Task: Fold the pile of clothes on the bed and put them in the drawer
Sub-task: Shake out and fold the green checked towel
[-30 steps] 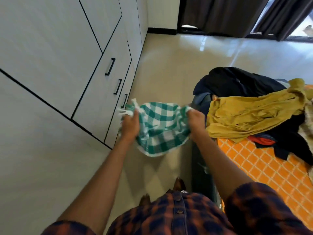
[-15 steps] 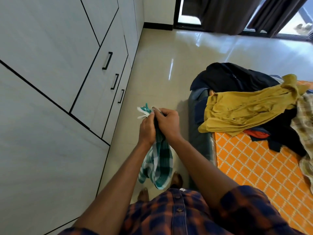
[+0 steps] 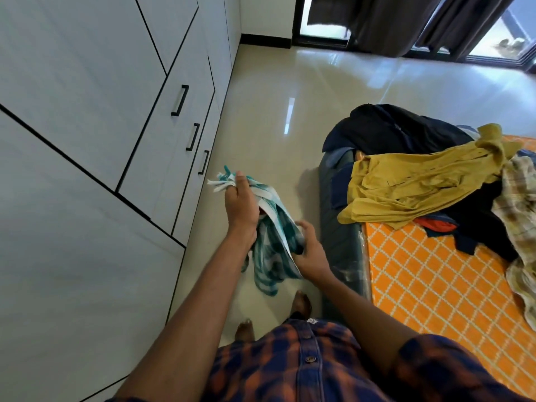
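Left hand (image 3: 242, 204) grips the top of a green checked cloth (image 3: 269, 250), fingers closed round the gathered edge so that the white fringe sticks out past the knuckles. Right hand (image 3: 310, 253) sits lower and nearer, fingers curled on the cloth's side edge. Between them the cloth hangs in the air over the floor (image 3: 261, 126), with the drawers (image 3: 174, 158) to the left and the bed (image 3: 435, 285) to the right. Its loose tail droops below both hands.

Folding in mid-air with nothing flat underneath is the weak point. The layers look bunched rather than lined up, so the next fold may come out crooked, and a light grip on the lower edge could let one layer slide free and open the fold. The drooping tail may brush the floor if the hands drop.

All three drawers look closed and both hands are busy. Opening one by its handle means freeing a hand, and the fold may come undone then.

On the far end of the bed the pile (image 3: 391, 132) sits close to the edge, a yellow shirt (image 3: 420, 181) draped near the side; a careless pull there could drag clothes onto the floor.
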A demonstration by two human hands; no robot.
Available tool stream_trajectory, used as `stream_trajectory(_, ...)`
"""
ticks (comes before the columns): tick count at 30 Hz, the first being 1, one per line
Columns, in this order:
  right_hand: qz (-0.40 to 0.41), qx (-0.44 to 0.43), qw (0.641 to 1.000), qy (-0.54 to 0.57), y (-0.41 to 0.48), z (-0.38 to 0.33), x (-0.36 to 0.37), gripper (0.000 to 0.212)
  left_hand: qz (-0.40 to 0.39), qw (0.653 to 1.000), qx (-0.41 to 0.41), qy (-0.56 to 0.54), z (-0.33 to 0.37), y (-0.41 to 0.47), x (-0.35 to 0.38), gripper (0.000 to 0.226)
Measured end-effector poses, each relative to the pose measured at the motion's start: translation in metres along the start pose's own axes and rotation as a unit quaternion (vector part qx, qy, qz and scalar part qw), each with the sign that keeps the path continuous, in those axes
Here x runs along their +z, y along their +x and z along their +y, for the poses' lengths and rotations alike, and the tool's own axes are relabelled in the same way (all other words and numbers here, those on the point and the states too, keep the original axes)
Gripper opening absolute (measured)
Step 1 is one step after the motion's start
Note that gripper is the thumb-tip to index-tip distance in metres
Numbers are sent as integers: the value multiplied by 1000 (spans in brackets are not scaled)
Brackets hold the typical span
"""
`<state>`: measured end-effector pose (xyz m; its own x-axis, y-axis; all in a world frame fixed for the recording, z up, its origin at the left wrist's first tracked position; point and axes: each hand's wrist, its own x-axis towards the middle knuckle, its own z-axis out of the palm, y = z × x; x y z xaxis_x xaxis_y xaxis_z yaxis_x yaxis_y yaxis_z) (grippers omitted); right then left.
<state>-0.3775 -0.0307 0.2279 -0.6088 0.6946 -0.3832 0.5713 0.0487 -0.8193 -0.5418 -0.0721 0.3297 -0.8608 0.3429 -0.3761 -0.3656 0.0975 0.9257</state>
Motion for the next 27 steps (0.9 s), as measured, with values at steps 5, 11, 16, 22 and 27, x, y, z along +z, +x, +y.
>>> stream_trajectory(5,197,189,960,70,31,9,-29,20,66,997,29,-25,11,24,-14,32)
stream_trajectory(11,218,178,856,433,67,-48,-65,26,148,987,-18,-66,-6,42,-46,31)
stream_trajectory(16,112,52,929,349,83,-64,-77,31,187,981,-8,-52,-10,62,-74,35)
stream_trajectory(22,-2,36,909,416,88,-48,-113,37,83,996,38,15,-9,64,-85,14)
stream_trajectory(27,65,-79,989,107,90,-25,-125,21,51,977,113,175,-12,73,-82,29)
